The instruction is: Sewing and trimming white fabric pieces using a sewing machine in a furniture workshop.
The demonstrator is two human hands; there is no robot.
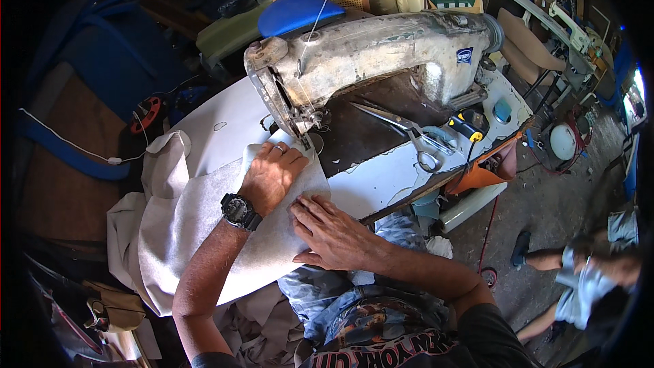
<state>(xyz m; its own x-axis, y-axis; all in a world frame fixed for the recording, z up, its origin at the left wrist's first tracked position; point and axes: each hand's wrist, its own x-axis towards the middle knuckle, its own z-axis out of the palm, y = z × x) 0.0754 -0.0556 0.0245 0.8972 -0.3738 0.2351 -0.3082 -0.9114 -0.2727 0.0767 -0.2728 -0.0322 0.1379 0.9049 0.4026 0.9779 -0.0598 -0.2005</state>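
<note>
Right hand (332, 232) flat, open on the white fabric (204, 232) at the table's (381, 177) near edge. Left hand (271, 176) also flat, fingers spread, pressing fabric just before the needle (304, 138) — fingertips risk a stab if they creep forward. Beyond, sewing machine (368, 54), then scissors (402, 129) — loose fabric could drag.

Needle (306, 138) behind machine head (286, 95).

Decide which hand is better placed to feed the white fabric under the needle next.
Probably the left hand: it lies flat on the white fabric beside the sewing machine needle; the right hand rests nearer the table edge.
</note>
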